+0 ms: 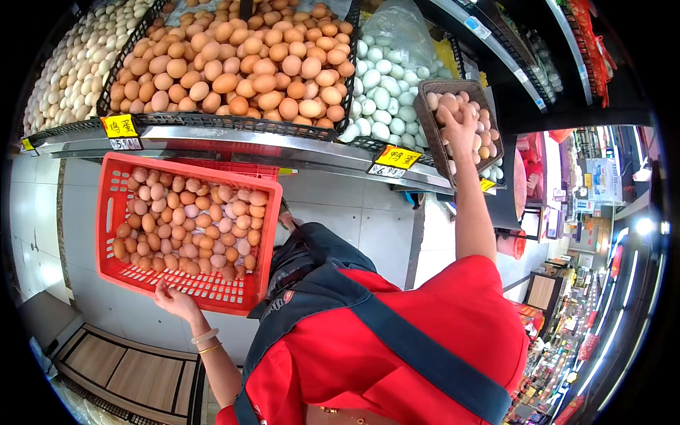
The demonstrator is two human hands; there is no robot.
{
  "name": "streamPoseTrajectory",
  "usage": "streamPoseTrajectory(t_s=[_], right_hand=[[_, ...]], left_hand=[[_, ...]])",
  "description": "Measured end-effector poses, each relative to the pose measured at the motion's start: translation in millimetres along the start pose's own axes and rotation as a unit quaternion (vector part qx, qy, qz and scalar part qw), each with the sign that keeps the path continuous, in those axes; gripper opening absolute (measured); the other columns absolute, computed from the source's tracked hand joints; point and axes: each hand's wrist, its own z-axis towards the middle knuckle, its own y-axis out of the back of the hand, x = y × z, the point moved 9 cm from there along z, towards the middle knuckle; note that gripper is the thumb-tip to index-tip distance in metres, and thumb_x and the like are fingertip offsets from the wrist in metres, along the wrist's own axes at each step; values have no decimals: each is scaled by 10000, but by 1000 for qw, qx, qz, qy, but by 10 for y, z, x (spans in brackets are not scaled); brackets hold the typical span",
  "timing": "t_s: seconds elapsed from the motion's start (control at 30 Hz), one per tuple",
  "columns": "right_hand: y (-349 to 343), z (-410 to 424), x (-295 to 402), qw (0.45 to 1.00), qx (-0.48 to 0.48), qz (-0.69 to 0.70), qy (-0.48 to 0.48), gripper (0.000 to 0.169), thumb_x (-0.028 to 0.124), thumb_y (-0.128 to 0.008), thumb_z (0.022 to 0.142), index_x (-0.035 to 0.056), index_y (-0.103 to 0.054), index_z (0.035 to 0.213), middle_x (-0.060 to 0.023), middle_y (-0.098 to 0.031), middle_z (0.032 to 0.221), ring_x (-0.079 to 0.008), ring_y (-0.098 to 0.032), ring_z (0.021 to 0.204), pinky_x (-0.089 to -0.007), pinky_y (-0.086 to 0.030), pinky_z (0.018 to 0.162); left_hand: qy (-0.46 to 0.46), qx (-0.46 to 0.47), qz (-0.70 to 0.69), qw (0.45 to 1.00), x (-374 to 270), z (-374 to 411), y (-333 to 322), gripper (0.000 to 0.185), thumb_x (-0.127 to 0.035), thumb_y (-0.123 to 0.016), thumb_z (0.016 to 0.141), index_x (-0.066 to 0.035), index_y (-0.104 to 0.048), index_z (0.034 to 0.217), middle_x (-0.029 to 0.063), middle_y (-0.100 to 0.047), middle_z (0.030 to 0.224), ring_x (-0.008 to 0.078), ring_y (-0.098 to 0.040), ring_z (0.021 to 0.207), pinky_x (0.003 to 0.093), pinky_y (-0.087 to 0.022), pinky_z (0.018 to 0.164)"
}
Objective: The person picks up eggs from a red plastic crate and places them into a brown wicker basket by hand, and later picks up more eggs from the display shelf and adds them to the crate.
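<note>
My right hand (460, 126) reaches into a brown woven basket (433, 135) at the upper right, its fingertips around a brown egg (449, 102). More brown and pinkish eggs lie under and beside the fingers, partly covered by the hand. The basket sits tilted over the pale duck eggs (381, 98) on the display. My left hand (178, 302) is at the near rim of a red plastic crate (186, 294), fingers bent; whether it grips the rim is unclear. Many brown eggs (186, 223) lie in the crate, with its slotted bottom showing along the near side.
Brown eggs (255, 64) heap in a black display crate (223, 121); cream-coloured eggs (79, 79) lie left of it. A metal shelf edge (212, 134) with yellow price signs (119, 126) runs between display and red crate. A wood-panelled stand (133, 372) is at the lower left.
</note>
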Motion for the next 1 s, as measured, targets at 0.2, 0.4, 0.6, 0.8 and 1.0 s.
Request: streamPoseTrajectory(t_s=[0.2,0.4,0.6,0.8,1.0], right_hand=[[-327,136,-834,985,121,-24,-123,511,279,-688,735,216,-531,1218,-126,-487,1151,-262,-502,1013,-341,-415,880],[-710,277,-1003,868,180,-301,351,440,27,-580,738,216,-613,1134,-123,-504,1196,-279,-485,1106,-296,-386,947],[-561,586,-1060,830,215,-432,281,388,266,-483,882,245,-487,1269,-110,-461,1301,-314,-412,1219,-386,-373,970],[-419,191,612,923,124,-321,170,355,333,-528,872,109,-566,1144,-179,-529,1162,-363,-524,1039,-378,-463,826],[-1718,-1276,2608,886,318,93,324,268,63,-582,816,29,-563,1081,-116,-559,1083,-215,-566,929,-300,-483,747]], left_hand=[[-34,20,-38,998,118,46,-2,310,80,-428,779,29,-577,1046,171,-538,1062,271,-504,991,390,-396,916],[-27,-11,1,1000,-32,74,86,273,80,-474,762,-9,-600,987,162,-498,1022,291,-504,977,371,-393,906],[-5,-23,17,1000,-159,5,127,267,54,-467,768,-81,-599,957,182,-457,1046,321,-487,963,377,-400,870],[26,-28,-3,999,-130,-5,142,268,50,-451,777,-83,-600,955,208,-437,1148,355,-463,1074,389,-384,917],[40,-32,1,999,-105,1,168,272,44,-446,788,-102,-601,958,212,-425,1185,361,-455,1094,390,-374,937]])
